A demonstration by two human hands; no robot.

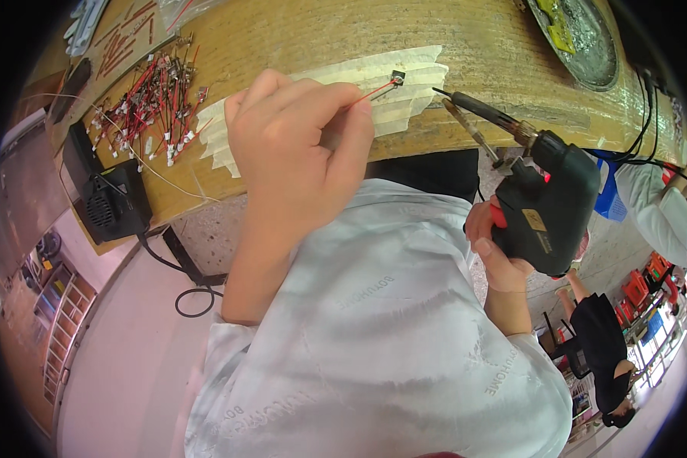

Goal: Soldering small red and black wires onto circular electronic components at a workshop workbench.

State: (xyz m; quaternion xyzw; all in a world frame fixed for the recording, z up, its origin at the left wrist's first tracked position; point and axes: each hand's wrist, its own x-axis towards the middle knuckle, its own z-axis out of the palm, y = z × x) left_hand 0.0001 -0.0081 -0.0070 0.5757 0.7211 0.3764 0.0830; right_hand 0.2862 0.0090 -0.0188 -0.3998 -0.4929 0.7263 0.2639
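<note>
My left hand (298,145) is closed in a pinch on thin wires, a red wire (378,91) and a darker one beside it. They run to a small black square part (398,78) with a shiny round spot, which lies on strips of cream masking tape (416,107). In my right hand (500,248) is a black soldering gun (557,202), gripped by its handle near a red trigger. Its dark pointed tip stands to the right of the small part, apart from it, with a thin metal guide tube (473,133) alongside.
A tangled pile of red and black wires with white connectors (156,107) lies left on the wooden table (298,34). A black box-shaped device (111,195) sits at the left edge. A round metal dish (588,57) holds something yellow. Another person in black (607,343) is at far right.
</note>
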